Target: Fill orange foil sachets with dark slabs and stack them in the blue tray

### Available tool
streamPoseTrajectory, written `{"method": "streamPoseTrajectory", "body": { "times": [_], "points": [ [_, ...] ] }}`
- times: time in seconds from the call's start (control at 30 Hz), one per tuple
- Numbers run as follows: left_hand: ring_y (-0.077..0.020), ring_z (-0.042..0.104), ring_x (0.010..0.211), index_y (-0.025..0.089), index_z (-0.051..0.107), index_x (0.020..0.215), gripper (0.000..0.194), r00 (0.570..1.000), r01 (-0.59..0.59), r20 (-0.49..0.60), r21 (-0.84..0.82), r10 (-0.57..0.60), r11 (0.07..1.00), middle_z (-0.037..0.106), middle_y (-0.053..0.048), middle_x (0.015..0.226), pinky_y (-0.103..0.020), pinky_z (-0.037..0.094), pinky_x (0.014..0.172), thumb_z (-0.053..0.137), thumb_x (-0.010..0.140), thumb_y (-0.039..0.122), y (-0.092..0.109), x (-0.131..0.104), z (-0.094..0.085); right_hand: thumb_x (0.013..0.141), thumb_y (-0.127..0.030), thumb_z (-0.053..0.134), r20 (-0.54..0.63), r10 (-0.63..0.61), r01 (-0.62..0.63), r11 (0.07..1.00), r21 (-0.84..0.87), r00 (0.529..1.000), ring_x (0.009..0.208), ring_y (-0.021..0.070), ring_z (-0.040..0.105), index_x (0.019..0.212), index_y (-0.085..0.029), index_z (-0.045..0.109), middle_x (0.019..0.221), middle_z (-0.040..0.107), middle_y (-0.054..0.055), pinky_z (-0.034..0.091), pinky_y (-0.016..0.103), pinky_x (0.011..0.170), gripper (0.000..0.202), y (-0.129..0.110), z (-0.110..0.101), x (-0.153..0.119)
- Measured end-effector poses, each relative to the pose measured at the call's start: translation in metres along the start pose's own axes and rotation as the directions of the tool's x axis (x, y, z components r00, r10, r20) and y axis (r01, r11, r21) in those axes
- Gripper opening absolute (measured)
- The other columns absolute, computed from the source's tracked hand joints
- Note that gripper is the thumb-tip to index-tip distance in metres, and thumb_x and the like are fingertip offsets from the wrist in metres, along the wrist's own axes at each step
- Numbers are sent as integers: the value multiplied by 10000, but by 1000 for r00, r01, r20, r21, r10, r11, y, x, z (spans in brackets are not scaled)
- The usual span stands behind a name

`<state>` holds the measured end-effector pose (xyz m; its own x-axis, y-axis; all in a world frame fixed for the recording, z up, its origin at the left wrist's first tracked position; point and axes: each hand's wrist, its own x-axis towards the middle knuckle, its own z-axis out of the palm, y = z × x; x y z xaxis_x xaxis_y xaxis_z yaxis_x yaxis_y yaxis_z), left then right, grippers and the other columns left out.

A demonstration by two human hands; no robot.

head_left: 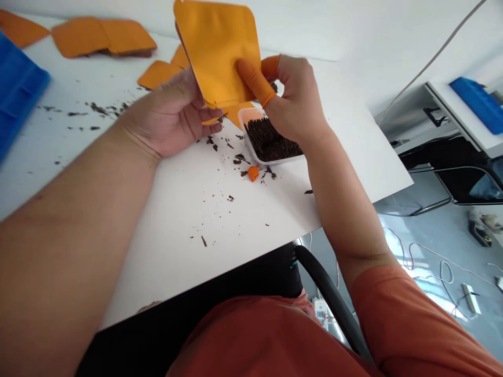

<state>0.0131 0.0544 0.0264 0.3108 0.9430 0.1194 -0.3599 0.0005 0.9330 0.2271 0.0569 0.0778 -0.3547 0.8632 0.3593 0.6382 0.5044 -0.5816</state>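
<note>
A flat orange-yellow sheet (pixel 220 50) with rounded corners is held up over the table, a darker layer showing along its left edge. My left hand (pixel 173 112) holds it at the lower left, its fingers curled and partly hidden behind. At the right edge my right hand (pixel 293 97) pinches it, orange finger covers on thumb and index finger. Below my right hand stands a clear plastic tub (pixel 257 158) holding rows of thin dark brown strips. Beside the tub lie dark scraps and a small orange finger cover (pixel 253 173).
More orange sheets (pixel 104 35) lie along the back of the white table (pixel 168 251). A blue bin (pixel 19 89) stands at the left. Dark crumbs are scattered about. On the right are a metal-framed chair (pixel 428 204), cables on the floor and another desk with a blue tray (pixel 477 102).
</note>
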Motion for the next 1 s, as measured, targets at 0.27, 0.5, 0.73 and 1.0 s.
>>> {"method": "streamPoseTrajectory", "body": {
  "times": [0.27, 0.5, 0.73, 1.0],
  "points": [
    [-136, 582, 694, 225, 753, 852, 174, 994, -2, -109, -45, -3, 999, 625, -10, 763, -283, 523, 677, 863, 859, 360, -2, -4, -1, 1006, -510, 593, -96, -50, 53, 998, 29, 994, 741, 206, 484, 690, -271, 464, 791, 589, 28, 375, 401, 769, 417, 5, 6, 0],
    [-198, 661, 860, 252, 756, 837, 409, 994, -30, -102, -33, 27, 999, 708, -23, 905, -310, 569, 734, 1013, 662, 518, -1, -6, -6, 988, -524, 607, -104, -6, 15, 997, 80, 995, 800, 208, 539, 704, -278, 512, 843, 641, 34, 444, 409, 816, 388, 7, 9, 2],
    [-198, 664, 857, 266, 760, 954, 423, 1000, -23, 11, -36, 23, 999, 718, -23, 959, -319, 558, 728, 991, 697, 509, 1, -8, -4, 993, -536, 587, -55, -1, 4, 999, 51, 998, 776, 194, 435, 678, -260, 410, 804, 556, 18, 405, 394, 780, 455, 3, 5, 0],
    [-200, 666, 875, 270, 724, 885, 407, 998, -50, 28, -24, 51, 998, 689, -13, 931, -334, 564, 770, 990, 697, 514, -1, -5, -4, 988, -577, 612, -56, -37, 45, 988, 148, 998, 781, 187, 482, 688, -252, 481, 805, 567, 17, 407, 381, 790, 461, 2, 4, -1]
  ]
}}
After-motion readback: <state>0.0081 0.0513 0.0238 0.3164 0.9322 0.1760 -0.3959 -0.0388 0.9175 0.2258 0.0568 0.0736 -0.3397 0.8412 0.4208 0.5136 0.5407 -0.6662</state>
